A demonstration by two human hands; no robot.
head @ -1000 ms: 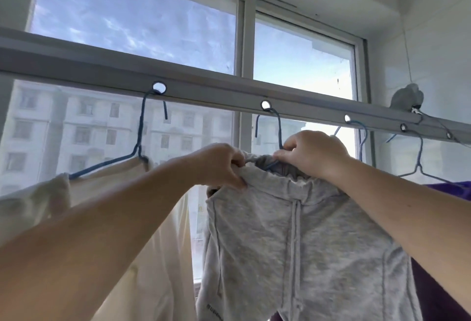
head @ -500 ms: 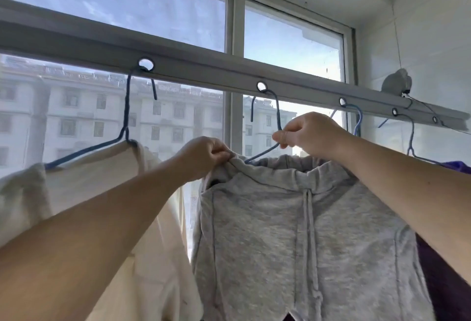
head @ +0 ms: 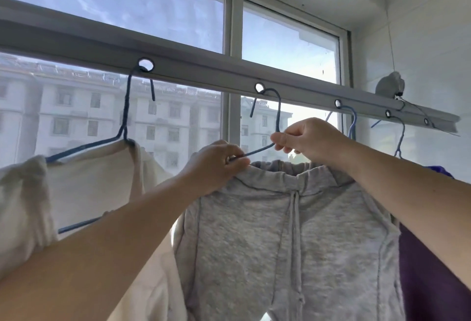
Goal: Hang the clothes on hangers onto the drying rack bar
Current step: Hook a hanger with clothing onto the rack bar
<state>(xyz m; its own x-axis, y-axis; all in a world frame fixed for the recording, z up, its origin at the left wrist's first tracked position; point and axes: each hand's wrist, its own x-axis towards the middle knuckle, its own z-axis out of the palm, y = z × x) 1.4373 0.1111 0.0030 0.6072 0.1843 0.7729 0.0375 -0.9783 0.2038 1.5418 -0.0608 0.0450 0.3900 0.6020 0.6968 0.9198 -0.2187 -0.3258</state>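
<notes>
Behind the right hand (head: 309, 139), the junction of the blue wire hanger (head: 278, 114) and its far shoulder are hidden by curled fingers and by the heather-grey jersey drawstring trousers (head: 285, 231), whose legs run off the lower edge. That hand, forearm reaching up from the lower right, pinches the hanger just below the neck; above the pinch the hook passes through a round hole in the flat grey metal drying rack bar (head: 204, 70). Left of that grip, along the sloping wire, the left hand (head: 216, 165) pinches the wire's left shoulder together with the gathered elastic waistband, forearm rising from the lower left. Further left of both grips a cream cloth garment (head: 84, 180) hangs on a second blue wire hanger (head: 126, 114), partly cut off by the frame. Right of the grips, a purple garment (head: 433, 282) shows mostly behind the right forearm, its shape hard to make out.
</notes>
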